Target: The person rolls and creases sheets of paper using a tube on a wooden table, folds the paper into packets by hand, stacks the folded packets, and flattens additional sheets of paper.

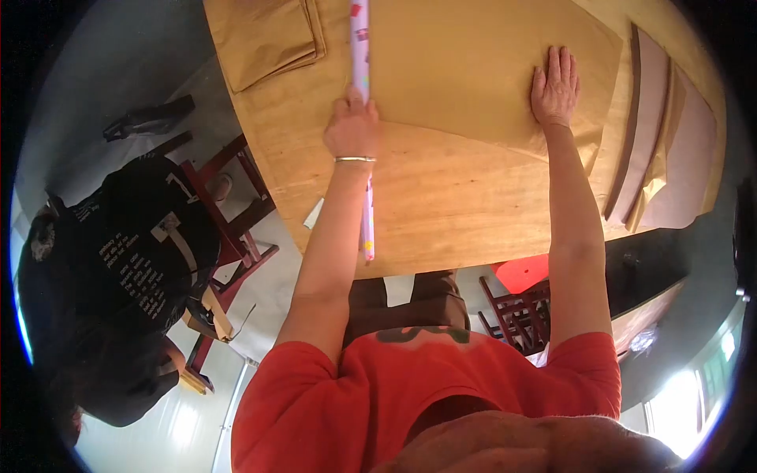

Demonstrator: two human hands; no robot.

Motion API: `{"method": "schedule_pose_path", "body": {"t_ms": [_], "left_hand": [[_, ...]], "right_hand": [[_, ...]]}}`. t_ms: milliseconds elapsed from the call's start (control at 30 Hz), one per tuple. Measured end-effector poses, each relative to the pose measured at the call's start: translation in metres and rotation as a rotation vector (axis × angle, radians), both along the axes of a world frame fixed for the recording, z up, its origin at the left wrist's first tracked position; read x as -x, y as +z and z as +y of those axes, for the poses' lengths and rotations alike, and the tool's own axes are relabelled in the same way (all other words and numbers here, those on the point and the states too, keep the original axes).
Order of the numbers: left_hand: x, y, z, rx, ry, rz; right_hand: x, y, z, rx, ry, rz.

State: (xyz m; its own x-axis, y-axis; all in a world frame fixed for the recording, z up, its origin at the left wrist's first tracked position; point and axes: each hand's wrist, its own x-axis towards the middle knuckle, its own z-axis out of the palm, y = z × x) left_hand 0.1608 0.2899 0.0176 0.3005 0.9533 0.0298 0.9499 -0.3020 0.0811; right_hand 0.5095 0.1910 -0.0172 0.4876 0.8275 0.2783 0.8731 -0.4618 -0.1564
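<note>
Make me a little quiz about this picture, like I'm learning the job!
1. What is the left hand on?
A) a cup
B) a long patterned tube
C) a pair of scissors

2. True or false: the right hand is curled into a fist.

3. Fill in the blank: the bracelet is on the ____ wrist.

Key: 1. B. 2. False: the right hand lies flat on a brown sheet. 3. left.

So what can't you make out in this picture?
All in the head view:
- Far end of the patterned roll: cut off by the top edge.
- Its middle: hidden by the left hand.
- Brown sheet's far side: cut off by the same edge.
- White piece by the left forearm: too small to identify.
</note>
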Motion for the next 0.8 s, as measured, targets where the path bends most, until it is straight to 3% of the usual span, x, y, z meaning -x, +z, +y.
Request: {"method": "schedule_pose_path", "body": {"t_ms": [333, 800], "left_hand": [[0.022, 0.006, 0.028, -0.057, -0.03, 0.084], [0.03, 0.008, 0.046, 0.01, -0.039, -0.065]], "right_hand": [[-0.002, -0.001, 0.001, -0.014, -0.007, -0.016], [-0.001, 0.003, -0.001, -0.03, -0.013, -0.029]]}}
